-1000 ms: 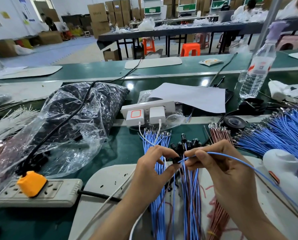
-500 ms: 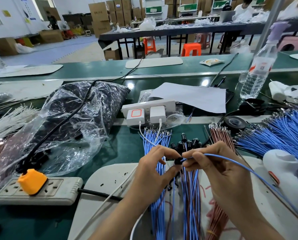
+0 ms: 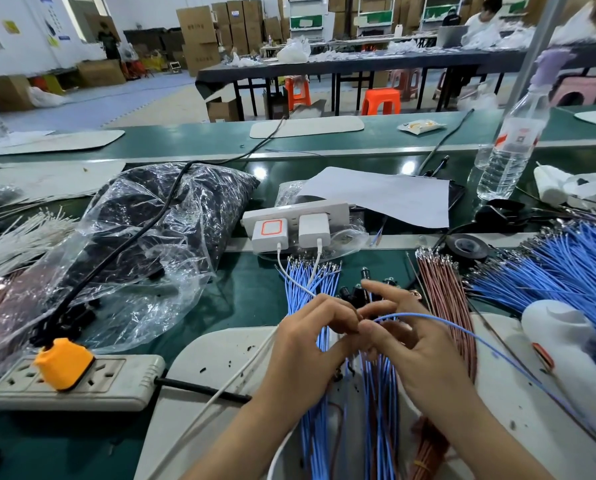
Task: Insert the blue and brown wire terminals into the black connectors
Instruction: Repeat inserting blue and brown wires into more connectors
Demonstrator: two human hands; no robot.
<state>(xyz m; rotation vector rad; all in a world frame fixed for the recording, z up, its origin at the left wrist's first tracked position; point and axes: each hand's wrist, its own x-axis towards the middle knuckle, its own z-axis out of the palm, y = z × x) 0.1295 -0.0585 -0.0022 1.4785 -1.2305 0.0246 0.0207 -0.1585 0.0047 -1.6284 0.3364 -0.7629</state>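
Blue insulated wire (image 3: 463,332) arcs from the meeting fingertips toward the right edge of the green table (image 3: 248,296), above the white mat (image 3: 220,358) at its near edge. The left hand (image 3: 307,337) curls its grip tight on a small black connector (image 3: 353,330), which is mostly hidden. The right hand (image 3: 418,344) has its fingers spread and its thumb pressed to the same spot. I cannot tell whether its grip pinches the wire. Loose black connectors (image 3: 364,289) lie just beyond, between a blue wire bundle (image 3: 307,282) and a brown wire bundle (image 3: 442,299).

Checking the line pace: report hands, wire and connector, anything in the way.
Left hand pinches black connector, mostly hidden. Right hand pinches blue wire at the connector. Seated or not: cannot tell. Nothing blocking.
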